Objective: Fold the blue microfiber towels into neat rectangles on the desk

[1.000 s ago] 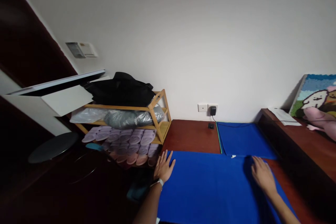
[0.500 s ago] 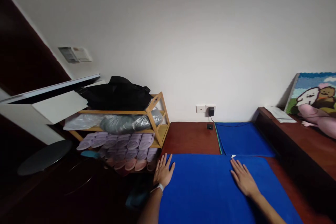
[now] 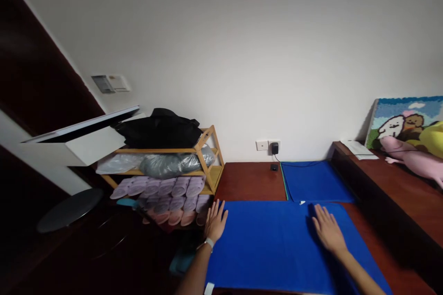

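A blue cloth (image 3: 270, 244) lies spread flat over the reddish-brown wooden surface. My left hand (image 3: 216, 221) rests palm down at its far left corner, fingers stretched out. On the right part of the cloth is my right hand (image 3: 328, 228), flat with fingers extended; a shadow shows beside it, and I cannot tell whether it touches. Small white tags show at the far edge and near left corner. Behind the cloth lies a second blue cloth (image 3: 314, 182), looking folded. Neither hand holds anything.
On the left stands a wooden rack (image 3: 209, 161) with purple and pink slippers (image 3: 180, 186), plastic-wrapped bundles and a black bag (image 3: 159, 129). A black plug adapter (image 3: 274, 148) sits in the wall socket. A raised ledge (image 3: 391, 179) at right bears papers, a pink plush toy (image 3: 411, 154) and a picture.
My right hand slid left across the blue cloth, then a little back to the right. My left hand stays at the corner. The view shifts slightly.
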### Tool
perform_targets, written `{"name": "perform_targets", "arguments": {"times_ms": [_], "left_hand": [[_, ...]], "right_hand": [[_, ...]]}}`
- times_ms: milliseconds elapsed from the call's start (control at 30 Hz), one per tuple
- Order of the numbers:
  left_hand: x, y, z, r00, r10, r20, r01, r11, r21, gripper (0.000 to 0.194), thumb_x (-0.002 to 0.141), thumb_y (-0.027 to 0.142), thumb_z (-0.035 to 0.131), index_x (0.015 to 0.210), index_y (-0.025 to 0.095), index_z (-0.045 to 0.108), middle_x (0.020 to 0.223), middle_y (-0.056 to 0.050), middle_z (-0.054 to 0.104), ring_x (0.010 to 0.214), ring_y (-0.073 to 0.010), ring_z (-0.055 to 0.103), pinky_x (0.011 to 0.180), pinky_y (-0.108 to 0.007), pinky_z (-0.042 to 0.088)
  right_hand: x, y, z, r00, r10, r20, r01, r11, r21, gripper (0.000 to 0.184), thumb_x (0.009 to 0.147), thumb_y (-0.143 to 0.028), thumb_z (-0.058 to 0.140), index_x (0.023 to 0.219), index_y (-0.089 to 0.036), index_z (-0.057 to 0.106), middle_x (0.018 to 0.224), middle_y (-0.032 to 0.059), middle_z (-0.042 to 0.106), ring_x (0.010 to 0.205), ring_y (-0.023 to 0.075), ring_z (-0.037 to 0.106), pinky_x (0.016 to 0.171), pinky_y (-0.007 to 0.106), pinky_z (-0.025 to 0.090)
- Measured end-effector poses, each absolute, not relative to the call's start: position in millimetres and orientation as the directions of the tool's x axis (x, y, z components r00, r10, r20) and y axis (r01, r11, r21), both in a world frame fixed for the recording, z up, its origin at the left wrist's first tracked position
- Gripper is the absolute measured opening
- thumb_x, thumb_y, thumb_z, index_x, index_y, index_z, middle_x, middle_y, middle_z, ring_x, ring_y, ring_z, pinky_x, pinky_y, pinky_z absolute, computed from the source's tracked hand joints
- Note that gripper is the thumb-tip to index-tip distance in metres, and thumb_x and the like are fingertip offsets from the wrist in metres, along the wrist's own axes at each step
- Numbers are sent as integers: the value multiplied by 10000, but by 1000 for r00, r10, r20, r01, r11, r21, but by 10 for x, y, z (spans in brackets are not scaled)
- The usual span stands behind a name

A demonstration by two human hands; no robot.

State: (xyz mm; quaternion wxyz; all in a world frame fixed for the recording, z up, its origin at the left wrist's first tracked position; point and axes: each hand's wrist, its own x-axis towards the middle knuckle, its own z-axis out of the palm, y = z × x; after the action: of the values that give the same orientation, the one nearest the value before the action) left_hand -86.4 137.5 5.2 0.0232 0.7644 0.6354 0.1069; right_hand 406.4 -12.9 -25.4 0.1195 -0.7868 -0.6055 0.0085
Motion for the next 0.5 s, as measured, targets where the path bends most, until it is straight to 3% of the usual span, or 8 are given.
{"name": "perform_targets", "arguments": {"times_ms": [100,233,367,500], "left_hand": [[-686,1000,-5,240,936,259,941,-290,174,543,1075,388,272,1590,240,365,1673,-87,336,1552,-252,271,1257,-495,259],[-486,436,-144,391,894,217,896,-424,134,540,1060,481,347,1585,356,350,1678,-30,331,1546,-259,290,1262,-518,245],[-580,212,-143,315,936,154,935,-335,121,569,1043,548,350,1587,379,331,1684,-30,309,1549,-287,279,1249,-555,255],[-833,246,-117,247,960,130,959,-261,107,589,1032,568,359,1588,376,327,1691,-31,281,1552,-290,266,1249,-556,249]], "right_hand": [[3131,-107,-139,93,982,163,948,-37,-316,694,1030,-532,201,1600,-156,322,1653,72,336,1556,262,234,1274,503,203],[2117,-50,-23,-105,986,131,893,151,-424,693,1039,-579,198,1618,-203,258,1675,50,248,1561,248,211,1281,496,196],[1803,-31,8,-136,990,25,884,132,-448,731,1028,-614,188,1614,-184,261,1673,78,230,1562,266,193,1280,528,174],[2270,-170,-150,-33,999,38,908,46,-417,733,1017,-611,229,1602,-176,312,1668,76,265,1558,270,207,1286,521,161]]}}
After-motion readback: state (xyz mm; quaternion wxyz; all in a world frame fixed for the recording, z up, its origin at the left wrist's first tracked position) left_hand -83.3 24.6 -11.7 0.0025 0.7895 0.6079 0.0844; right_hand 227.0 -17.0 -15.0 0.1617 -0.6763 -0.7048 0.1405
